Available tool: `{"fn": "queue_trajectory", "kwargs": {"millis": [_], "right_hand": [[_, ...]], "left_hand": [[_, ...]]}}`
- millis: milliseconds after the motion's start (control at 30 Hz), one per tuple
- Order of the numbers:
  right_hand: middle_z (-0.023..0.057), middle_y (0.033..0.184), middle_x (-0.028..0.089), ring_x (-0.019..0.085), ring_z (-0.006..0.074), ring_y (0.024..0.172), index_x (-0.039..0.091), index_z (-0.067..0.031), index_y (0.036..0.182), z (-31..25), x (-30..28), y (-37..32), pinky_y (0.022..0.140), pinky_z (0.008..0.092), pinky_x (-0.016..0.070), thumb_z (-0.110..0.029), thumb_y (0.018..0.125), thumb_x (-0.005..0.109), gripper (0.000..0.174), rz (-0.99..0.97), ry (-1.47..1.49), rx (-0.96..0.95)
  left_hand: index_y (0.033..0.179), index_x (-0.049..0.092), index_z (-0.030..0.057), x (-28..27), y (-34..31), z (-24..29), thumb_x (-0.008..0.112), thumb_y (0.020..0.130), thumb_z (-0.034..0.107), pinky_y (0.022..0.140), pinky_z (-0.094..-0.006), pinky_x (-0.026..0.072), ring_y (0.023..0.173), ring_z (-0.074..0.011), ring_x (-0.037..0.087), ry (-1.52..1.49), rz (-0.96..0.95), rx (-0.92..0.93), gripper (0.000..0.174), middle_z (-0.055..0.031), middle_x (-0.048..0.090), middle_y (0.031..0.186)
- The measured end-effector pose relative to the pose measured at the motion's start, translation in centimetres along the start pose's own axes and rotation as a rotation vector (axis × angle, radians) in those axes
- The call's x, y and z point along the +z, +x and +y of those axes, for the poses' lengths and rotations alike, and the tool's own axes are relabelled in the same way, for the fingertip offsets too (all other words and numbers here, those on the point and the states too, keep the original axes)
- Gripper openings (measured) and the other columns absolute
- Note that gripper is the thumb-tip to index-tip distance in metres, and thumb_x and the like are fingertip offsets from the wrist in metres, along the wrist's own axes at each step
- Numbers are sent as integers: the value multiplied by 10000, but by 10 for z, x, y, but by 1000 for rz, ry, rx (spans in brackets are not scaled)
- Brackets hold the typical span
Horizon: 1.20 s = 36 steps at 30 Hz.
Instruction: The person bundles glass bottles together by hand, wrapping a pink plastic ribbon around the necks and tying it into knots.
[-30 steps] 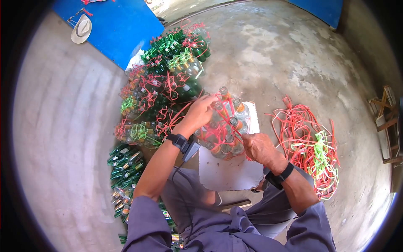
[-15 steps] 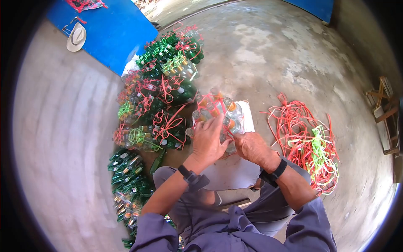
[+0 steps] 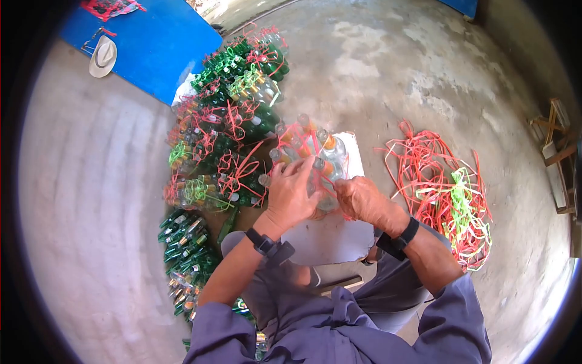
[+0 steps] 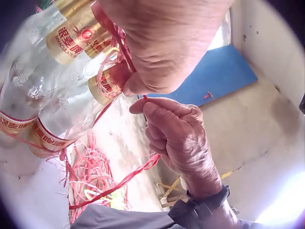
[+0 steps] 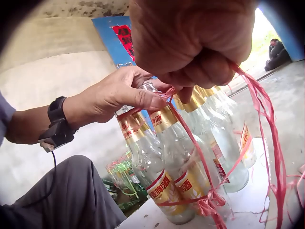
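Note:
Several clear bottles (image 3: 332, 145) with gold neck labels stand grouped on a white board (image 3: 327, 242), with red strapping around their necks and bodies. My left hand (image 3: 290, 197) is at the near-left bottle necks; in the right wrist view its thumb and fingers pinch the red strap (image 5: 193, 138) beside a neck. My right hand (image 3: 368, 205), at the near right of the group, pinches red strap between thumb and forefinger, as the left wrist view shows, and a loose red length (image 5: 267, 109) hangs from its curled fingers. Some bottles are hidden behind my left hand.
A tangled heap of red and green straps (image 3: 442, 194) lies on the floor at right. Tied bottle bundles (image 3: 242, 121) and loose green bottles (image 3: 185, 242) fill the left. Farther off are a blue panel (image 3: 157, 42), a hat (image 3: 103, 56) and a wooden frame (image 3: 555, 151).
My left hand has come back from the far-left necks to the near side of the bottles, close to my right hand. My right hand stays at the near-right bottles, with the strap.

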State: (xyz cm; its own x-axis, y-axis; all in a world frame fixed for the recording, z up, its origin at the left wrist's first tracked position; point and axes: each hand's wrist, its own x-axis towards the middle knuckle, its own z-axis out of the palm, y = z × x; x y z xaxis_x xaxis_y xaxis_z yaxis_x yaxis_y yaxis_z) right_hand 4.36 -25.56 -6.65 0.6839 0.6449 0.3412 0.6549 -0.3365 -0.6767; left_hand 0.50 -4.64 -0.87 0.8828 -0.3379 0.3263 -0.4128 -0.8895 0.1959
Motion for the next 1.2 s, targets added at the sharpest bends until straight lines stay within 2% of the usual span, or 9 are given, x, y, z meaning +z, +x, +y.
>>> {"fn": "queue_trajectory", "kwargs": {"millis": [133,233,600,667,733,800,933,1033,1200], "right_hand": [[230,622,601,646,444,623,607,-12,819,-2,-6,1,572,499,534,-21,838,622,26,-52,86,64],[225,723,641,662,436,693,626,8,836,0,-9,4,643,483,552,3,812,626,25,-127,53,67],[218,698,640,658,433,669,627,-1,860,-7,-7,-2,626,495,550,-46,847,611,49,-115,-8,39],[222,690,637,657,435,670,622,-1,855,-10,-7,-2,625,501,546,-48,853,609,49,-93,-32,15],[234,672,625,656,443,670,608,-5,833,-12,-5,-2,620,511,536,-48,861,606,51,-134,-6,84],[239,666,621,655,446,671,600,-8,829,-18,-4,-2,619,515,533,-50,862,608,53,-89,1,54],[246,653,615,653,452,662,581,-6,830,-31,-2,-2,607,519,528,-46,857,610,57,-29,0,7],[242,640,612,652,452,652,573,-4,844,-22,15,-3,600,517,529,-45,848,616,60,-103,-39,34],[233,631,614,653,444,640,571,-5,859,-25,25,-1,586,507,534,-52,834,629,79,-111,-34,2]], "left_hand": [[1427,532,24,-6,0,-2,820,693,181,997,-468,421,1117,-331,606,-81,-69,-43,804,-163,664,1246],[1426,539,32,-4,-2,-6,819,693,182,1006,-464,421,1101,-335,605,-79,-44,-10,799,-162,663,1256],[1483,462,59,-4,-9,-10,852,685,177,1065,-497,403,1207,-364,573,-97,-55,-17,895,-154,649,1303],[1467,464,47,-3,-10,-11,843,695,182,1069,-503,400,1199,-363,580,-117,-34,-12,871,-161,643,1299],[1452,465,35,-1,-12,-12,835,704,187,1073,-508,397,1190,-362,587,-141,-15,-9,847,-169,637,1295],[1476,455,74,0,-11,-13,871,674,191,1092,-496,402,1213,-375,575,-174,-20,-49,911,-124,656,1345],[1457,469,69,2,-12,-14,884,672,217,1079,-492,416,1216,-372,579,-133,45,-14,901,-119,669,1314],[1446,472,62,3,-11,-15,894,669,244,1074,-486,422,1219,-369,577,-140,46,-55,903,-130,675,1289],[1420,487,50,-1,-10,-12,897,669,277,1064,-492,434,1204,-374,574,-101,109,-11,886,-164,655,1218]]}}
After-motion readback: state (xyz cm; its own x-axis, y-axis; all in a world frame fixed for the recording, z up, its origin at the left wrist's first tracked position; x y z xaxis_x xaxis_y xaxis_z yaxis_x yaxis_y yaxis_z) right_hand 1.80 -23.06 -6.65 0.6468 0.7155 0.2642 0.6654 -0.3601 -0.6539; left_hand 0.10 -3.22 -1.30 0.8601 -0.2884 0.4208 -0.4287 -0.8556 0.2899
